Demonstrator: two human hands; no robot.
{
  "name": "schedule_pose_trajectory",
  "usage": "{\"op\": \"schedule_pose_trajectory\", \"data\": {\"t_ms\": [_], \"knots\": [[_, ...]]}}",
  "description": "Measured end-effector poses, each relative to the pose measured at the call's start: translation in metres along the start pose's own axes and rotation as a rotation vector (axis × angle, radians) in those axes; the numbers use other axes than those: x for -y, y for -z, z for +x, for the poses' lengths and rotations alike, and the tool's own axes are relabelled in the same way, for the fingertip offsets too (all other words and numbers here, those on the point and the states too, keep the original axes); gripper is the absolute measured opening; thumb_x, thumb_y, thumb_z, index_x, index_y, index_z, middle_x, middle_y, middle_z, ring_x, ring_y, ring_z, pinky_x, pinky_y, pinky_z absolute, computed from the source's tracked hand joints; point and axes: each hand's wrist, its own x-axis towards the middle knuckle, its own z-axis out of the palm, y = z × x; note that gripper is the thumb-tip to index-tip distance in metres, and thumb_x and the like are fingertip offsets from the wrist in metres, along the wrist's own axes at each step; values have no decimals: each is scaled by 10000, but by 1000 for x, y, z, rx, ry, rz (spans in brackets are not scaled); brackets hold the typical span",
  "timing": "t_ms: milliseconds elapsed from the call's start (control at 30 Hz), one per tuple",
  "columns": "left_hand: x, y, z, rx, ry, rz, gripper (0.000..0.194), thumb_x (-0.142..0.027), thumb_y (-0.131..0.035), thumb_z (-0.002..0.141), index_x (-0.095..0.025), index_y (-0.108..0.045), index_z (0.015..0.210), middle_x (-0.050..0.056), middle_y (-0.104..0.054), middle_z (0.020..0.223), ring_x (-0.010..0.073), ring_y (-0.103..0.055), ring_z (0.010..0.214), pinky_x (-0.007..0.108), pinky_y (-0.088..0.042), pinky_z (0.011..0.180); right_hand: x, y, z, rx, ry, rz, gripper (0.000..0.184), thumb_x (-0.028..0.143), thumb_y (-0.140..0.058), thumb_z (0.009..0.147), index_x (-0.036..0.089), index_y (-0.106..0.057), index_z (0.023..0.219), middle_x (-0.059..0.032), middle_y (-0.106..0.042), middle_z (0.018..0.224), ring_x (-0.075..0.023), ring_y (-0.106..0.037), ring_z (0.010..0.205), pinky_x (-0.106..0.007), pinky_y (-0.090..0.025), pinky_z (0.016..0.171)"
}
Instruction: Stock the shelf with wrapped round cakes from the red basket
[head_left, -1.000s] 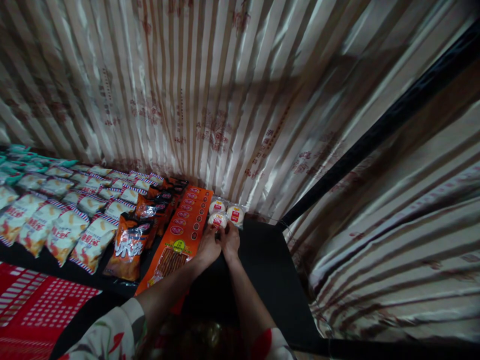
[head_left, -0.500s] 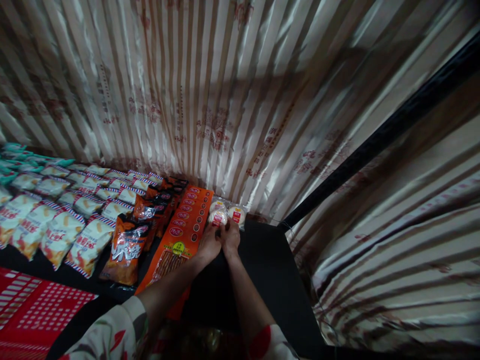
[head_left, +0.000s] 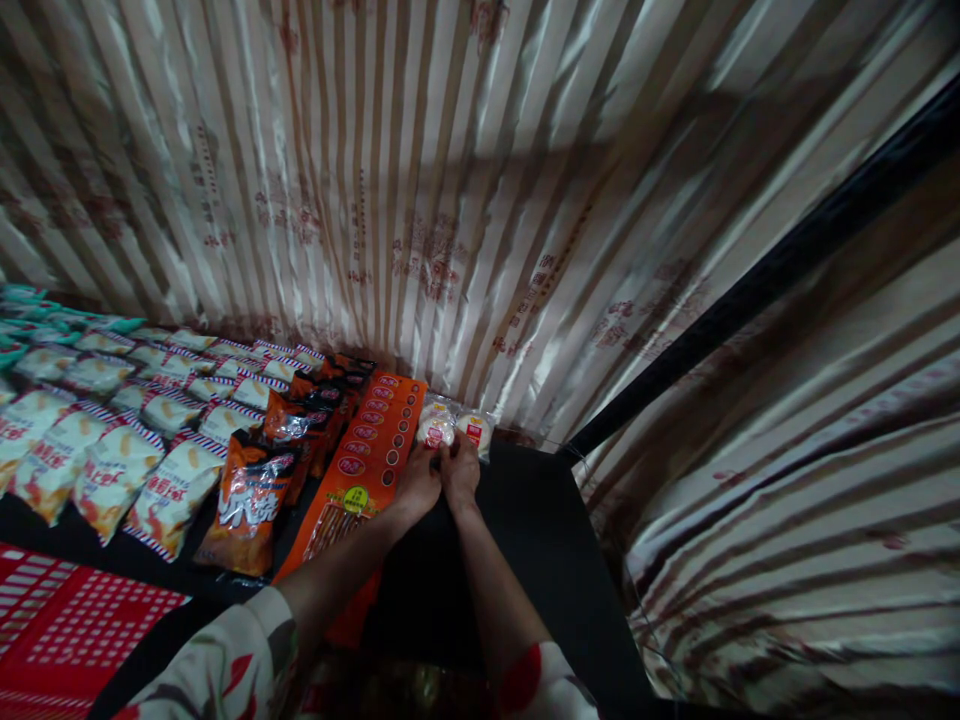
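Step in hand: as I judge it from where I stand, fine fingertip handling of 1 small wrapped item, with 2 hands working close together at the centre of the frame.
Left hand: the left hand (head_left: 420, 487) has its thumb and fingers drawn together, pinching the near edge of the front round packet (head_left: 437, 427); the palm is turned away from me.
Right hand: the right hand (head_left: 463, 475) is bent in from the other side, its fingertips also gathered on that near edge, beside the left ones; how firmly it pinches, I cannot tell.
Round packets: the front one sits just below centre, red label up; another round packet (head_left: 474, 430) lies just beside it, to the right, near the foot of the curtain (head_left: 450, 150).
Next move: it calls for light, level fingers, I would say; the wrappers look thin and slippery, and a push could nudge the neighbour.
Orange sheet: the orange sheet (head_left: 390, 420) lies left of the hands, on the black surface (head_left: 525, 530).
Snack bags: an orange-and-black bag (head_left: 247, 505) and white striped bags (head_left: 176, 490) fill the lower left.
Basket: the red basket (head_left: 112, 610) is in the bottom left corner.
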Motion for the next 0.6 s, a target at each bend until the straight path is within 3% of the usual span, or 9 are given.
{"op": "schedule_pose_trajectory", "data": {"t_ms": [600], "knots": [[2, -1, 3, 4, 3, -4, 436, -39, -466, 751, -183, -586, 1145, 66, -476, 1346, 189, -389, 1273, 298, -286, 1074, -6, -10, -1, -50, 13, 25, 256, 222, -484, 740, 151, -512, 984, -103, -579, 962, -211, -549, 918, -333, -436, 830]]}}
